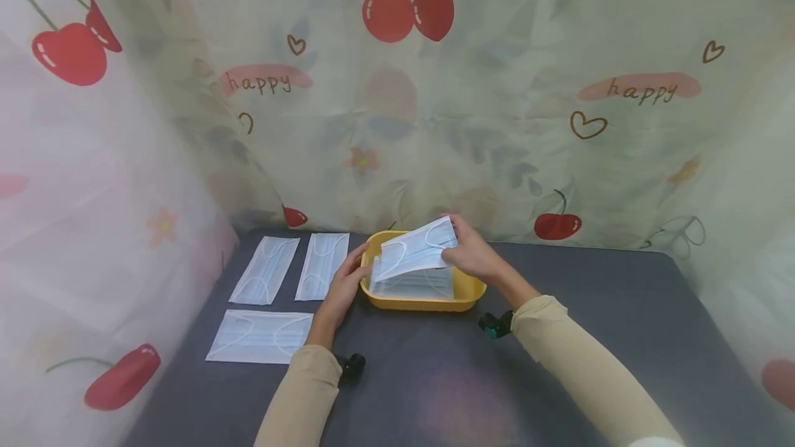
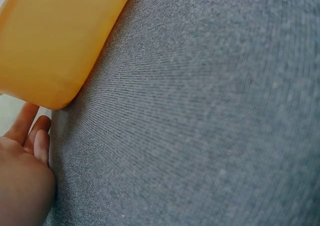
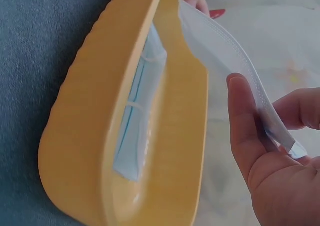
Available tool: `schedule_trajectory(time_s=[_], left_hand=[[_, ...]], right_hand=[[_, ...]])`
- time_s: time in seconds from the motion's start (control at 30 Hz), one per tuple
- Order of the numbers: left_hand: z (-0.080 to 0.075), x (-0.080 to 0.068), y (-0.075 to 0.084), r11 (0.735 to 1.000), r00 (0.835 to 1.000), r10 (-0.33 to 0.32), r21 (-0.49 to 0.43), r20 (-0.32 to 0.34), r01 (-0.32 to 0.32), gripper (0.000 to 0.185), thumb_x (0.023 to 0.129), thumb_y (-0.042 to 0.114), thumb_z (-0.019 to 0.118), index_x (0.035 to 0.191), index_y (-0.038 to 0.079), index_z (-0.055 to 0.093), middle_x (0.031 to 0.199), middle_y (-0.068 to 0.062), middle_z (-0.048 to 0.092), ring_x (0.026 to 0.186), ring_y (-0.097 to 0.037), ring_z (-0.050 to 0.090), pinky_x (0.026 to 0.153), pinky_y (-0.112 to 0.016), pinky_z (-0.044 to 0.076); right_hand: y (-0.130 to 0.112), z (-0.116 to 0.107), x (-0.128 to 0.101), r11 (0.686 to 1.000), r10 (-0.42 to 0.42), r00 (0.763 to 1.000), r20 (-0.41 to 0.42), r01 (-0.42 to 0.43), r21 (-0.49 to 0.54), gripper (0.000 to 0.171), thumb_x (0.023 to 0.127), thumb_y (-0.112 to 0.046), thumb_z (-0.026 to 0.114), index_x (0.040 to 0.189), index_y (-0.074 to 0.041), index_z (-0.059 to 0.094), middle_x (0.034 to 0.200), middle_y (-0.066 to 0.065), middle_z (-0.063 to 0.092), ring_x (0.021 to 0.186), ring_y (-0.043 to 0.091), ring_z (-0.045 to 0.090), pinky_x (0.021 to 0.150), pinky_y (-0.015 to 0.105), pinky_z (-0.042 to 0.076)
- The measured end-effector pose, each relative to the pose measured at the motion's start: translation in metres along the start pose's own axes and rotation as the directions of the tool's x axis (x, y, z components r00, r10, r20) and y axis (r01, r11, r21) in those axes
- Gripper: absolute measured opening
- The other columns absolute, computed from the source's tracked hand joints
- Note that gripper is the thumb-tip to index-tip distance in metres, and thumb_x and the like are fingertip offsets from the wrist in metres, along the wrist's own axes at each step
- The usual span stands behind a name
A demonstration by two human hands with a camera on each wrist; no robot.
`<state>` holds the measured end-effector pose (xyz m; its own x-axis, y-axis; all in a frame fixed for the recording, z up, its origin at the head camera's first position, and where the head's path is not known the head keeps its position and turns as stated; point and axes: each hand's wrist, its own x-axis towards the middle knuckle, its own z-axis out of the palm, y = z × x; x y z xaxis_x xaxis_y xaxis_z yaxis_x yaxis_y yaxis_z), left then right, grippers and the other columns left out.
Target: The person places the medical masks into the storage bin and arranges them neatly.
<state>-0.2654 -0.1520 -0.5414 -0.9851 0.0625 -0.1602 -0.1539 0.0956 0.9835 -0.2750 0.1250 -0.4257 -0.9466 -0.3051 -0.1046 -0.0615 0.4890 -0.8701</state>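
Note:
My right hand [image 1: 473, 254] pinches a light-blue pleated face mask [image 1: 417, 247] by its right end, thumb on one face and fingers on the other. The mask [image 3: 225, 45] is tilted above the yellow plastic basket [image 1: 428, 304], its white ear loops showing. Inside the basket lies at least one more blue mask [image 3: 140, 105]; how many are stacked there I cannot tell. At the basket's left end my left hand [image 1: 340, 288] holds the rim, the thumb over it and the fingers along the outside. Part of that grip is hidden in the left wrist view.
Left of the basket, two masks lie lengthwise on the grey cloth-covered table [image 1: 410, 364]: one farther left [image 1: 265, 271], one nearer the basket [image 1: 322, 266]. A third mask [image 1: 261, 335] lies crosswise in front, partly behind the left forearm. A printed curtain [image 1: 472, 178] encloses the table.

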Motion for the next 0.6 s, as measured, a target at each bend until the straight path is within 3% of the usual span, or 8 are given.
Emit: schedule_trajectory(time_s=[0.27,0.47,0.6], left_hand=[[0.001,0.0,0.001,1.0,1.0,0.011,0.017,-0.001,-0.011,0.051,0.103,0.024,0.052,0.151,0.037,0.044,0.161,-0.006,0.042,0.152,-0.029,0.036,0.127,-0.055,0.023],[0.002,0.0,0.0,1.0,1.0,0.022,0.02,-0.016,-0.022,0.052,0.102,0.021,0.054,0.152,0.035,0.045,0.16,-0.009,0.045,0.15,-0.03,0.038,0.127,-0.054,0.025],[0.002,-0.001,0.0,0.999,0.999,0.033,0.019,-0.016,-0.032,0.052,0.102,0.021,0.053,0.152,0.033,0.045,0.16,-0.01,0.045,0.151,-0.031,0.038,0.127,-0.055,0.025]], right_hand=[[0.001,0.012,0.003,0.999,0.043,0.999,0.017,-0.044,0.026,0.081,0.089,0.003,0.056,0.16,-0.009,0.019,0.162,0.017,0.036,0.142,0.034,0.044,0.117,0.053,0.04],[0.004,0.02,0.005,0.999,0.043,0.999,0.033,-0.044,0.025,0.081,0.088,0.003,0.056,0.16,-0.008,0.021,0.155,0.019,0.045,0.133,0.033,0.053,0.108,0.047,0.047],[0.007,0.024,0.006,0.999,0.04,0.999,0.03,-0.041,0.015,0.081,0.087,0.003,0.056,0.159,-0.007,0.023,0.154,0.018,0.047,0.131,0.031,0.053,0.109,0.047,0.045]])
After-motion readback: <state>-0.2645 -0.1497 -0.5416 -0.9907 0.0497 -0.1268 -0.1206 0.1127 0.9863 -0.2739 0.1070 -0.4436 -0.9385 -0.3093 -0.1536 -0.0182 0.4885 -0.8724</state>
